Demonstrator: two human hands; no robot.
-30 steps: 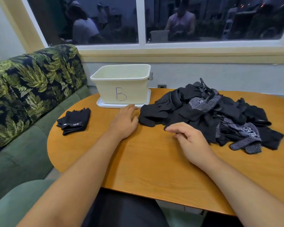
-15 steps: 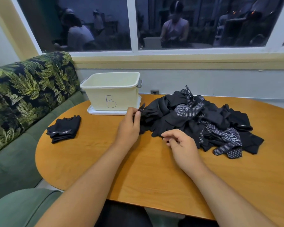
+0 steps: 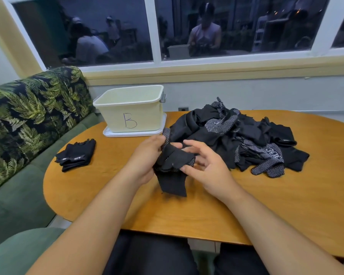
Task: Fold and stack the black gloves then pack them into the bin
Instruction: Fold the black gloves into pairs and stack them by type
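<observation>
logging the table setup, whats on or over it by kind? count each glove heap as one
bin: 1
white tray under the bin: 1
folded glove stack: 1
loose glove pile, too tangled to count singly: 1
held glove, gripped by the left hand: 1
total: 5

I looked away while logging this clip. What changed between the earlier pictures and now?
The left hand pulled one glove off the pile toward the person and now grips it. The right hand moved in against the glove, but blur hides its hold. The folded stack and the bin stayed put.
</observation>
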